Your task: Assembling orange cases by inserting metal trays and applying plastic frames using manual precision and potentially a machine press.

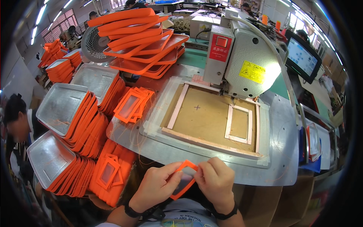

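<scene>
In front of my body I hold a small rectangular orange-edged piece with a clear window (184, 182), tilted over the table's near edge. My left hand (159, 185) grips its left edge between thumb and fingers. At its upper right corner the fingers of my right hand (216, 181) are pinched together; whether a loose thread is also between them I cannot make out. Beyond lies the sewing machine's tan template (200, 113), with a pale raised rectangle (239, 124) at its right side under the white machine head (249, 56).
Similar windowed pieces (130, 106) lie heaped left of the template, trailing orange threads; more (109, 171) rest on an orange stack. Tall stacks of orange-edged grey panels (64, 106) crowd the left. Another leaning pile (136, 41) stands behind. A screen (302, 55) is at right, a person at far left.
</scene>
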`<action>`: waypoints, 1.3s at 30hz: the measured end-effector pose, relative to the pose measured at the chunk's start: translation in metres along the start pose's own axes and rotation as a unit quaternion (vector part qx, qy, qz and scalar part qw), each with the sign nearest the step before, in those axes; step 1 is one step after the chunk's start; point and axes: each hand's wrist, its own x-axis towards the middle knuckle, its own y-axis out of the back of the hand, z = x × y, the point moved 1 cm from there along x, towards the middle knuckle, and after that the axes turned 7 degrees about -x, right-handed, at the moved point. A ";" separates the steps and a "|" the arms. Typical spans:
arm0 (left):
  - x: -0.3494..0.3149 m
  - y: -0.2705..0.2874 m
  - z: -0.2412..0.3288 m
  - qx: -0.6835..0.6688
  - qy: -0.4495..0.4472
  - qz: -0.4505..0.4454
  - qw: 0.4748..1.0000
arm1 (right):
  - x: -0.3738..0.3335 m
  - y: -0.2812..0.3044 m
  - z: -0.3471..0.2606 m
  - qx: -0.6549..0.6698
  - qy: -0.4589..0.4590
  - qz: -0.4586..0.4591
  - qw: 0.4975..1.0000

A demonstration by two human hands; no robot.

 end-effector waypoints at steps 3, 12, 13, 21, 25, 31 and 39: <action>-0.001 0.003 0.002 -0.005 0.016 -0.003 1.000 | 0.000 0.005 0.009 0.082 -0.107 0.044 0.990; 0.009 0.012 -0.010 -0.198 0.055 0.029 0.978 | -0.001 0.038 0.013 0.209 -0.053 -0.218 0.952; 0.009 0.011 -0.011 -0.193 0.052 0.030 0.979 | 0.000 0.033 0.010 0.178 -0.079 -0.186 0.963; 0.000 0.005 -0.002 -0.052 0.013 0.032 0.998 | 0.005 0.003 0.004 0.136 -0.070 -0.067 0.986; -0.001 0.002 -0.005 0.013 -0.072 0.037 0.997 | 0.003 0.000 0.005 0.109 -0.040 -0.051 0.992; 0.002 -0.003 -0.003 -0.013 -0.049 0.015 0.999 | -0.002 -0.006 0.001 0.161 -0.166 0.002 0.973; 0.002 0.006 -0.004 -0.060 0.009 0.042 0.997 | 0.002 0.008 0.008 0.138 -0.144 -0.018 0.980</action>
